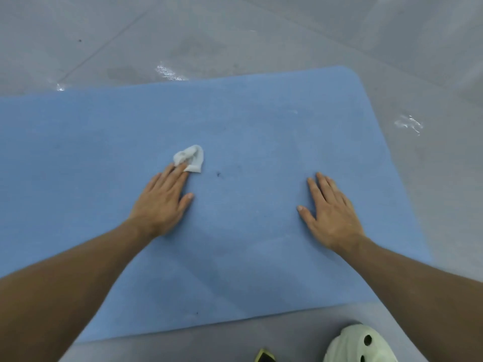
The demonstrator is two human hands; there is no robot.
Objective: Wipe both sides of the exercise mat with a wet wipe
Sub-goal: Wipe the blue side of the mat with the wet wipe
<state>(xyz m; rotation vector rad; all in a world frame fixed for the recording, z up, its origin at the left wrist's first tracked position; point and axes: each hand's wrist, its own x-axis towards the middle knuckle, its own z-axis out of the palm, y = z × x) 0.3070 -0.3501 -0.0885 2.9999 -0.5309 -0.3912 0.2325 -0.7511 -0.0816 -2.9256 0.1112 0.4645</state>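
Blue exercise mat (261, 126) spread flat on a glossy grey floor (235, 35), a wet wipe (192, 157) lying on it.
The mat is a soft, finely textured rectangle with a rounded far corner; its long axis runs left to right, and its left end passes out of view. A dark speck (218, 174) marks its surface. The left hand (163, 205), fingers straight, presses its fingertips on the crumpled white wipe. The right hand (330, 215) rests flat and spread, palm down, well apart from the wipe. A pale green perforated shoe (360, 344) stands by the near edge.
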